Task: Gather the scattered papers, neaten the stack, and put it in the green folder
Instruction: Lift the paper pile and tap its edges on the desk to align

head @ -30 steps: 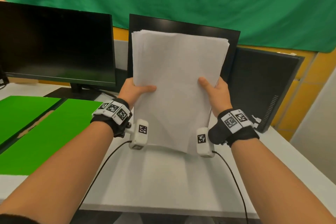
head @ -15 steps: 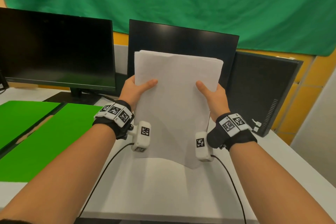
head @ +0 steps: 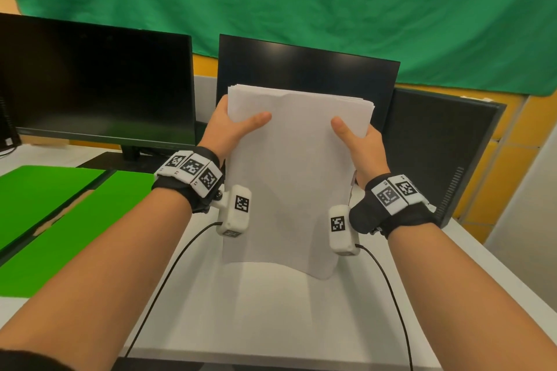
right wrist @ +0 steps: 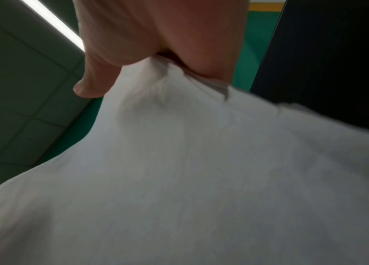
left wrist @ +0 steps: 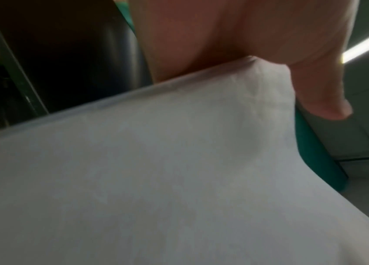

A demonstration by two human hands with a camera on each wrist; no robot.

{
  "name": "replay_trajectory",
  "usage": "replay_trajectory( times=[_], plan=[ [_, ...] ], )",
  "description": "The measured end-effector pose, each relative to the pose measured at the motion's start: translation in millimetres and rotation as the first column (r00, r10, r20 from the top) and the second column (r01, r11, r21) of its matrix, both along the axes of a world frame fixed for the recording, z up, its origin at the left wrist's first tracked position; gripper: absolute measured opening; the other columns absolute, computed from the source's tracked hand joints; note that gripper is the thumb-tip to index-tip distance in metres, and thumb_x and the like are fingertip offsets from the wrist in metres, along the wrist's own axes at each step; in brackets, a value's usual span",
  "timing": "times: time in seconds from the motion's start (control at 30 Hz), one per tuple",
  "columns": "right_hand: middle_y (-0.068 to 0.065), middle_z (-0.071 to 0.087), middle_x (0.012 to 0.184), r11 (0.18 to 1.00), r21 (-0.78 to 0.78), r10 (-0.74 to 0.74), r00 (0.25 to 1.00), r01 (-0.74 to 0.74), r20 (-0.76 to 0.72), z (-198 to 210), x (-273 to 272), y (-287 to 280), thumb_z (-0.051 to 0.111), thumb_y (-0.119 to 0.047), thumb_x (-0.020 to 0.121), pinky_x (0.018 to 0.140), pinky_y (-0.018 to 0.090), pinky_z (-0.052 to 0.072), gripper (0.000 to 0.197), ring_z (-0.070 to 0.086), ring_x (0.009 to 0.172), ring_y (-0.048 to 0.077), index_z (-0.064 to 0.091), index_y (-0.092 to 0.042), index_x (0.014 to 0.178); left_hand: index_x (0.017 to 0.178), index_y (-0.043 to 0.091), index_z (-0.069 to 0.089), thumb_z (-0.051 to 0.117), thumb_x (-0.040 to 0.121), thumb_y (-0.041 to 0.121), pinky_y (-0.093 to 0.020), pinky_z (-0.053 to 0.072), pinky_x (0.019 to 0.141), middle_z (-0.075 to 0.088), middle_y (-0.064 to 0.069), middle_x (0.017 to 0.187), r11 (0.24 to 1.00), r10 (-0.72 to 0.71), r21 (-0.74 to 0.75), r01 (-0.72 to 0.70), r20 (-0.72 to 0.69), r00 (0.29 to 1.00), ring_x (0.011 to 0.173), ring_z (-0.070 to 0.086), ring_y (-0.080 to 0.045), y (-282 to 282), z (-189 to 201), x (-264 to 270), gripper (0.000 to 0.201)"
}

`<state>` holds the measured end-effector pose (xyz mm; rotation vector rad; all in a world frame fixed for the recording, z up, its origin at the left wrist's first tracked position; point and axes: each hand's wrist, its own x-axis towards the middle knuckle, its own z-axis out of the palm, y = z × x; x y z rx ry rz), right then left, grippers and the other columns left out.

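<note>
One stack of white paper sheets [head: 289,181] is held upright between two hands, its lower edge touching or just above the white desk [head: 271,310]; which of the two cannot be told. The sheets are thin, matte and rectangular, and their top edges are slightly fanned. The left side of the stack is gripped by the left hand [head: 232,126], the thumb laid flat across the front sheet and the fingers hidden behind. The right side is gripped likewise by the right hand [head: 361,141]. In the right wrist view the paper is seen creased where it is pinched.

One green folder [head: 60,220], smooth and flat, lies open on the desk well to the left of the left fingers, its two panels parted by a dark spine. Three black monitors are seen beyond the fingers, before one green cloth backdrop [head: 301,3].
</note>
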<state>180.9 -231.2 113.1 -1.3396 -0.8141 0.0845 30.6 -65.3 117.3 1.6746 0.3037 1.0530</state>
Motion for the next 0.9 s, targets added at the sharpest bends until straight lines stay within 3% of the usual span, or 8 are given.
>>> replay_trajectory(
  times=[0.13,0.3,0.43,0.53,0.63,0.77,0.83,0.9],
  plan=[
    [0.002,0.060,0.111,1.000,0.014,-0.014,1.000,0.014,0.005,3.3,-0.3,-0.8,0.059,-0.030,0.088,0.080,0.030,0.051,0.043,0.060,0.093,0.013,0.051,-0.012,0.127,0.141,0.016,0.025,0.070,0.082,0.022,-0.017,0.049,0.075,0.044,0.001,0.120,0.995,0.062,0.082,-0.064,0.031,0.998,0.100,0.053,-0.008,-0.4,3.1,5.4,0.074],
    [0.006,0.057,0.124,0.998,0.049,-0.050,0.997,0.048,0.057,5.2,0.4,-0.5,0.064,-0.029,0.085,0.093,0.039,0.052,0.050,0.058,0.108,0.020,0.046,-0.014,0.130,0.149,0.026,0.011,0.072,0.080,0.023,-0.032,0.048,0.095,0.037,-0.005,0.140,0.991,0.053,0.122,-0.062,0.082,0.995,0.117,0.049,-0.018,-1.3,5.5,3.9,0.092],
    [-0.004,0.049,0.118,0.987,0.122,-0.132,0.967,0.108,0.219,8.1,1.2,-1.3,0.062,-0.025,0.088,0.077,0.013,0.053,0.046,0.053,0.098,0.004,0.041,-0.024,0.129,0.137,0.021,0.032,0.063,0.087,0.025,-0.022,0.052,0.079,0.046,0.000,0.121,0.976,0.059,0.206,-0.073,0.075,0.995,0.096,0.055,-0.008,-0.5,5.1,2.8,0.059],
    [-0.013,0.050,0.099,0.980,0.153,-0.161,0.958,0.126,0.239,9.6,-0.4,1.7,0.054,-0.024,0.092,0.067,0.012,0.049,0.024,0.054,0.085,0.001,0.046,-0.022,0.115,0.117,0.023,0.036,0.053,0.093,0.027,-0.016,0.050,0.067,0.048,0.010,0.099,0.977,0.105,0.173,-0.123,0.113,0.988,0.084,0.055,-0.004,-0.4,1.9,5.0,0.029],
    [-0.013,0.049,0.092,0.975,0.173,-0.176,0.955,0.137,0.240,10.6,-1.8,5.2,0.051,-0.024,0.094,0.061,0.009,0.046,0.016,0.052,0.078,0.000,0.044,-0.020,0.108,0.112,0.023,0.031,0.050,0.095,0.028,-0.015,0.051,0.064,0.045,0.014,0.094,0.982,0.116,0.130,-0.135,0.143,0.983,0.080,0.055,-0.004,0.7,1.7,5.0,0.026],
    [-0.014,0.047,0.105,0.985,0.148,-0.113,0.979,0.087,0.172,10.3,-0.4,2.9,0.056,-0.025,0.091,0.068,0.008,0.051,0.044,0.054,0.089,0.000,0.033,-0.024,0.129,0.126,0.024,0.026,0.059,0.090,0.029,-0.024,0.054,0.075,0.051,0.006,0.107,0.993,0.076,0.077,-0.089,0.156,0.985,0.091,0.059,-0.010,3.1,0.3,1.7,0.049],
    [-0.009,0.051,0.117,0.993,0.114,-0.013,0.999,0.007,0.049,-2.2,6.9,-3.4,0.061,-0.027,0.088,0.083,0.022,0.054,0.063,0.057,0.101,0.006,0.026,-0.023,0.140,0.140,0.024,0.021,0.067,0.079,0.034,-0.036,0.054,0.086,0.052,-0.005,0.125,0.999,0.018,-0.032,-0.015,0.093,0.995,0.105,0.060,-0.020,10.9,-5.9,-1.9,0.077],
    [0.000,0.054,0.129,0.997,0.034,0.067,0.994,-0.064,-0.089,-26.1,12.4,-8.2,0.067,-0.030,0.081,0.092,0.039,0.052,0.071,0.059,0.111,0.017,0.031,-0.021,0.141,0.141,0.019,0.029,0.070,0.072,0.035,-0.047,0.052,0.094,0.055,-0.007,0.130,0.991,-0.052,-0.124,0.046,-0.044,0.998,0.111,0.060,-0.024,16.1,-17.7,-5.0,0.081]
  ],
)
